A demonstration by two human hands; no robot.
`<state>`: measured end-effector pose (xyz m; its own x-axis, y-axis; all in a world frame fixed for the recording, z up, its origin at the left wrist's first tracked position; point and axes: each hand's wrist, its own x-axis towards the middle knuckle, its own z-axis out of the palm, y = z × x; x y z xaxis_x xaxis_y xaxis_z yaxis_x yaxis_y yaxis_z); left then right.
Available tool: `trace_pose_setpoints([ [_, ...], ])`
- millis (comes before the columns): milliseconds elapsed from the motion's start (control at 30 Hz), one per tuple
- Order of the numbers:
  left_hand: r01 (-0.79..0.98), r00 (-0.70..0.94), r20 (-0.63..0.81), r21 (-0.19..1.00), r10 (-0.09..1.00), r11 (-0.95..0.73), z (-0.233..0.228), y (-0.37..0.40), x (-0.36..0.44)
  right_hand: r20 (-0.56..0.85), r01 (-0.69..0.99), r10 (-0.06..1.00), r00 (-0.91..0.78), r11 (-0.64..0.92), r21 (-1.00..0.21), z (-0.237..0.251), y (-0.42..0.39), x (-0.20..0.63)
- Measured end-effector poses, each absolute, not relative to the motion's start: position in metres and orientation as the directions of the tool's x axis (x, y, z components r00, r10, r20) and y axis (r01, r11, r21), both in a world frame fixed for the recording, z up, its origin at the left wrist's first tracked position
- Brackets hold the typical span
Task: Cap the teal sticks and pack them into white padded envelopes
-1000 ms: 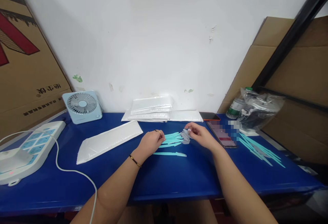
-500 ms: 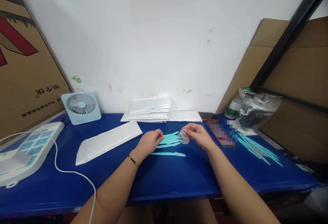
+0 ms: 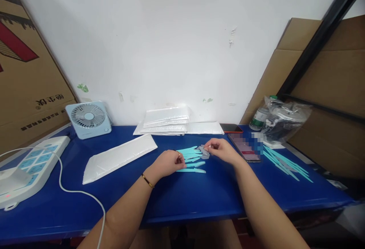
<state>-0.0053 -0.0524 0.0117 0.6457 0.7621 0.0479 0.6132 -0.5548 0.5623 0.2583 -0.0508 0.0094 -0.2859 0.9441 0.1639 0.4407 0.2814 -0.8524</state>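
Note:
Several slim turquoise sticks (image 3: pixel 191 159) with grey tips lie fanned out at the middle of the blue table (image 3: pixel 182 199). My left hand (image 3: pixel 168 162) rests curled on their left ends, fingers pressing on the handles. My right hand (image 3: pixel 221 149) pinches the grey tips at the right end of the bunch. The lowest stick lies a little apart toward me.
A white padded mailer (image 3: pixel 119 157) lies left of the hands; a stack of mailers (image 3: pixel 171 121) sits against the wall. A small fan (image 3: pixel 88 119) and a power strip (image 3: pixel 27 167) with a white cord stand at left. A phone (image 3: pixel 244 147), more turquoise sticks (image 3: pixel 285 161), a plastic bag (image 3: pixel 285 118) and a bottle are at right.
My left hand has slid down and right onto the sticks' left ends. The lone lower stick now lies closer to the bunch. My right hand stays at the grey tips.

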Motion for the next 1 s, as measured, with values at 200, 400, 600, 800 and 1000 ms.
trace_pose_setpoints([
  [200,0.724,0.604,0.131,0.322,0.786,-0.610,0.009,-0.051,-0.002,0.159,0.676,0.902,-0.401,0.409,-0.613,0.001,-0.048,0.265],
  [400,0.752,0.610,0.101,0.237,0.786,-0.614,0.005,-0.049,0.000,0.003,0.714,0.907,-0.421,0.333,-0.616,0.003,-0.049,0.265],
  [600,0.757,0.617,0.079,0.212,0.783,-0.618,0.011,-0.054,-0.001,-0.025,0.742,0.931,-0.364,0.273,-0.613,0.000,-0.048,0.263],
  [800,0.747,0.601,0.194,0.209,0.775,-0.632,0.009,-0.097,-0.006,0.041,0.776,0.938,-0.344,0.309,-0.549,0.004,-0.052,0.260],
  [1000,0.755,0.611,0.091,0.229,0.786,-0.614,-0.012,-0.123,-0.016,0.115,0.711,0.911,-0.396,0.384,-0.589,-0.001,-0.067,0.261],
])
